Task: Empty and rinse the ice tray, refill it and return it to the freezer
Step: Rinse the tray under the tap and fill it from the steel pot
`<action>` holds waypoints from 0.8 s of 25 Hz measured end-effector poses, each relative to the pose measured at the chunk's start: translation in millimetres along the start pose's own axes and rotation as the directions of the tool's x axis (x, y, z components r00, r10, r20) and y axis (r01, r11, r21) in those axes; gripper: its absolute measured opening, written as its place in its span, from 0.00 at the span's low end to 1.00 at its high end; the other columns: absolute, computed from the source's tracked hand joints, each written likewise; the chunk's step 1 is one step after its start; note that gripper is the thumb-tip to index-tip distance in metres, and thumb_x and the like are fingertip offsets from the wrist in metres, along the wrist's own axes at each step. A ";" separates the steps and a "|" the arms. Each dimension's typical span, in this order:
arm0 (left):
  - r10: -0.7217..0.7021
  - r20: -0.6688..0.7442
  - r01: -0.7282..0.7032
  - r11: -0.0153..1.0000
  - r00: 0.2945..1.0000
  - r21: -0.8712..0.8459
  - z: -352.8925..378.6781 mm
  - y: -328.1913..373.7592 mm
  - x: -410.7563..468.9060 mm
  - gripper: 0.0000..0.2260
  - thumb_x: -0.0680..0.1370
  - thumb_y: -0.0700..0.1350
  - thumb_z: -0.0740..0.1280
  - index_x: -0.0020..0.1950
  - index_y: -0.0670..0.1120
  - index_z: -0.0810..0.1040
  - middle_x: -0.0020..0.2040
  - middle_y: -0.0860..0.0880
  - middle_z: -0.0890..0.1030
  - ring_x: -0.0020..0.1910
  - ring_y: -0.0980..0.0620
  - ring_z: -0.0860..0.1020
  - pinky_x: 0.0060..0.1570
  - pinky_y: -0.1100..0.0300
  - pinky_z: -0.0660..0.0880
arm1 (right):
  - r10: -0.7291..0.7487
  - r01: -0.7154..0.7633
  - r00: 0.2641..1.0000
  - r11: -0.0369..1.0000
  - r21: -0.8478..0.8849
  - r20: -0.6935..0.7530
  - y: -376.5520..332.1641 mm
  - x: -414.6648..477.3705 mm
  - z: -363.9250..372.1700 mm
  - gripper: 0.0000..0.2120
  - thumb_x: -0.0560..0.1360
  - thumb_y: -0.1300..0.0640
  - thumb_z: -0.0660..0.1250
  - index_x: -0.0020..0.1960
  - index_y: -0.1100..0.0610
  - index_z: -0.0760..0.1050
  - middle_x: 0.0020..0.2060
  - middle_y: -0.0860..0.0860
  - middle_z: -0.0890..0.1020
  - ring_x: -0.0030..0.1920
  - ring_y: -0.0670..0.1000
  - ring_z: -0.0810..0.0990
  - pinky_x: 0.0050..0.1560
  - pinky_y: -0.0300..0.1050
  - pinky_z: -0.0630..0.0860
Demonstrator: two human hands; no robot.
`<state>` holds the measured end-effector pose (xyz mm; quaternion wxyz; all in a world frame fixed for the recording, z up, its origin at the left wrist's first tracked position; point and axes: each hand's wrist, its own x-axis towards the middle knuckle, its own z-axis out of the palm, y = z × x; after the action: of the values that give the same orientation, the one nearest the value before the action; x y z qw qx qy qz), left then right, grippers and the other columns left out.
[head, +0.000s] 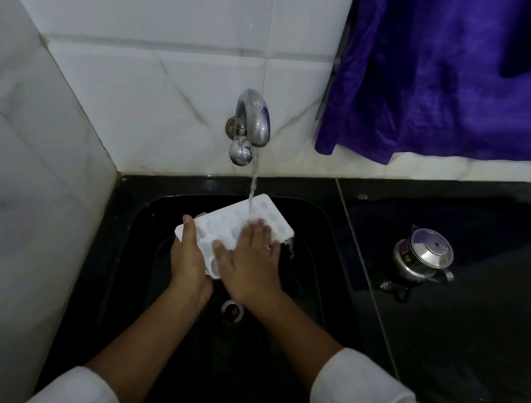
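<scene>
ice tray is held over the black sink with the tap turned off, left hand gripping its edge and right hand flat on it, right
The tap is not off: in the head view water streams from it onto the ice tray. Rest holds: over the black sink, left hand gripping its edge, right hand flat on it.

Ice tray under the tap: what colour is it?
White ice tray, seen clearly in the head view.

Items counted: one ice tray (221,221); two hands, namely left hand (189,259) and right hand (249,263); one tap (253,117); one sink (143,220) with one drain (232,310); one steel pot (425,255); one purple cloth (442,81).
</scene>
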<state>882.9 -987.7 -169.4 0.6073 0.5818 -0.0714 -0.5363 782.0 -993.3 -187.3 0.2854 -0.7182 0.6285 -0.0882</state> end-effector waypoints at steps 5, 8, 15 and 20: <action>0.062 0.006 -0.062 0.998 0.998 -0.003 2.9 -1.8 -1.6 0.19 0.86 0.60 0.60 0.67 0.51 0.81 0.59 0.47 0.87 0.56 0.45 0.86 0.57 0.47 0.82 | -0.004 0.004 0.999 1.000 -0.004 -0.050 17.1 -14.3 2.0 0.38 0.83 0.34 0.44 0.84 0.57 0.44 0.83 0.55 0.45 0.83 0.55 0.41 0.81 0.59 0.41; 0.055 0.040 -0.055 0.998 0.998 0.004 0.7 -3.5 -4.0 0.19 0.85 0.61 0.61 0.67 0.52 0.81 0.59 0.48 0.87 0.56 0.46 0.87 0.57 0.45 0.82 | 0.149 -0.150 0.988 0.988 -0.036 -0.035 56.3 16.5 -19.8 0.38 0.82 0.33 0.46 0.83 0.57 0.51 0.83 0.57 0.52 0.82 0.59 0.48 0.80 0.64 0.47; 0.066 -0.002 -0.066 0.997 0.998 0.027 4.1 3.6 -4.6 0.16 0.85 0.60 0.62 0.61 0.54 0.84 0.55 0.50 0.88 0.54 0.47 0.87 0.56 0.45 0.83 | -0.304 0.199 0.934 0.878 -0.434 -0.188 50.3 -2.5 -22.6 0.16 0.82 0.51 0.57 0.50 0.57 0.81 0.46 0.55 0.84 0.49 0.57 0.82 0.59 0.53 0.74; 0.003 -0.045 -0.004 1.000 0.999 -0.018 -1.8 -2.0 2.0 0.16 0.84 0.62 0.63 0.59 0.54 0.85 0.58 0.48 0.87 0.56 0.45 0.86 0.56 0.47 0.83 | -0.542 0.489 0.817 0.833 -0.259 -0.198 16.4 -29.9 -15.9 0.08 0.80 0.57 0.64 0.43 0.57 0.77 0.40 0.53 0.79 0.41 0.53 0.76 0.44 0.46 0.72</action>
<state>883.9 -987.6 -172.6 0.6148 0.5881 -0.0537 -0.5227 754.5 -970.4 -175.8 0.0925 -0.8681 0.4472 -0.1948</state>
